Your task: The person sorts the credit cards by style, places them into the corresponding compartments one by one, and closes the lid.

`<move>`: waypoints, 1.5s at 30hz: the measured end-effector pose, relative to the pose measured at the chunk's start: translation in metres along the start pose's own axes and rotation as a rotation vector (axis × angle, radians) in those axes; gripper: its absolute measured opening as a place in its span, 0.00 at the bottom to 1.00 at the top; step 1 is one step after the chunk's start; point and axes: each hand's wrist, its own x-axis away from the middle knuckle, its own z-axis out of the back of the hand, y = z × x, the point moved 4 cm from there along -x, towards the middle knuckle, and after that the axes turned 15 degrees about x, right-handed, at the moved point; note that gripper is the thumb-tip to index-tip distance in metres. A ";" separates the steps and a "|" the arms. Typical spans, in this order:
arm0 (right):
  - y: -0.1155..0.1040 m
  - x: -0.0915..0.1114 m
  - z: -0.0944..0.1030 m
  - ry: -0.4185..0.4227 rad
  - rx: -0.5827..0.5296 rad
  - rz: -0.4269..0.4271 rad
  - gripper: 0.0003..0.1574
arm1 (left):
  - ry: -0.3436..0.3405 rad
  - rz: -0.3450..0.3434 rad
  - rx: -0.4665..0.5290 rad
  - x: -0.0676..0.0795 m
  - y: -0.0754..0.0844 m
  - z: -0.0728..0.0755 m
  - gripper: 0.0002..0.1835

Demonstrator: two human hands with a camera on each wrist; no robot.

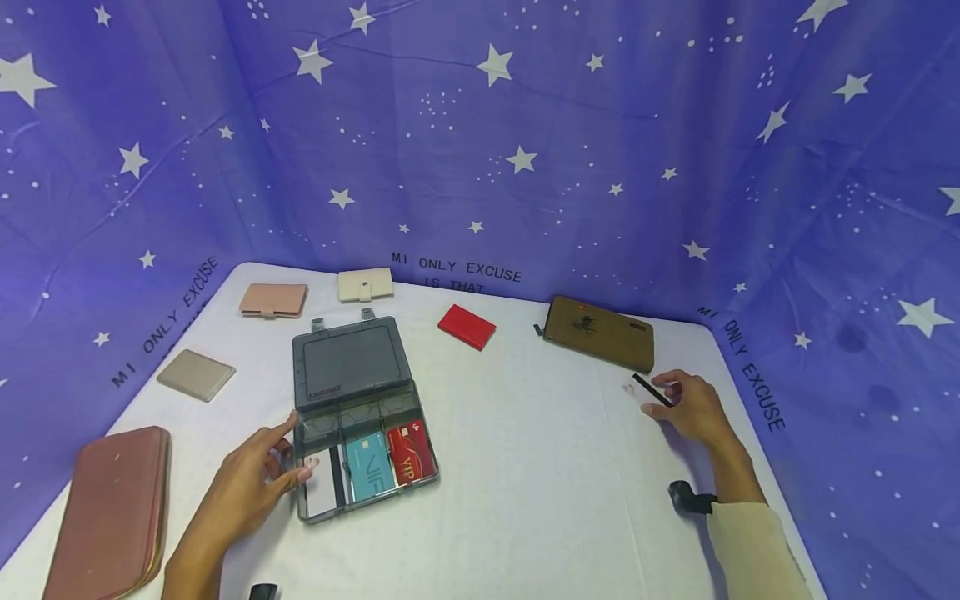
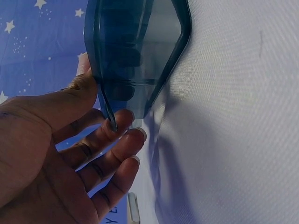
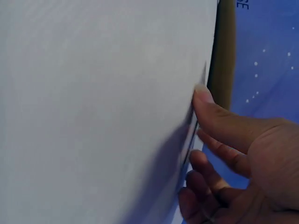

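Note:
My left hand (image 1: pixel 247 479) holds the left edge of a clear grey plastic card case (image 1: pixel 438 477), thumb at the near part and fingers along the side. The left wrist view shows the case (image 2: pixel 135 56) side-on, with the thumb on one face and fingertips at its corner. The case's lid (image 1: pixel 352 358) lies folded back. Inside sit a white card with a black stripe (image 1: pixel 321 483), a teal card (image 1: pixel 371 465) and a red VIP card (image 1: pixel 411 452). At the far right, my right hand (image 1: pixel 693 408) pinches another black-striped white card (image 1: pixel 651 389) between thumb and fingers.
An olive zip wallet (image 1: pixel 600 333) lies just beyond the right hand. Around the case are a red card holder (image 1: pixel 467 327), a cream snap wallet (image 1: pixel 365 285), a pink wallet (image 1: pixel 273 300), a beige holder (image 1: pixel 197 375) and a large brown wallet (image 1: pixel 108 512). A starry curtain (image 1: pixel 450 150) borders the table.

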 end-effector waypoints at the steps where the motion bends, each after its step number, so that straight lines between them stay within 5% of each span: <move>1: -0.003 0.001 -0.001 -0.032 -0.001 0.001 0.33 | 0.001 0.000 -0.001 0.000 0.000 0.000 0.42; 7: -0.037 0.008 -0.006 -0.136 -0.035 0.051 0.30 | 0.002 0.002 -0.008 0.000 -0.001 -0.001 0.43; 13: -0.096 0.020 -0.010 -0.151 -0.054 0.233 0.15 | 0.002 0.006 -0.015 -0.001 0.000 -0.001 0.42; 21: -0.181 0.047 -0.024 -0.469 -0.231 0.565 0.09 | 0.000 0.017 -0.013 -0.002 -0.001 -0.002 0.42; 28: -0.236 0.060 -0.041 -0.635 -0.379 0.742 0.31 | 0.001 0.018 -0.014 -0.002 -0.001 -0.001 0.43; 35: -0.291 0.066 -0.047 -0.601 -0.588 0.738 0.30 | -0.007 0.013 -0.008 0.000 -0.002 0.000 0.43; 40: -0.334 0.070 -0.058 -0.462 -0.735 0.646 0.25 | -0.005 0.008 0.000 -0.001 -0.003 0.000 0.43; 45: -0.375 0.078 -0.068 -0.299 -0.724 0.652 0.21 | -0.008 0.010 0.000 0.000 -0.003 -0.001 0.43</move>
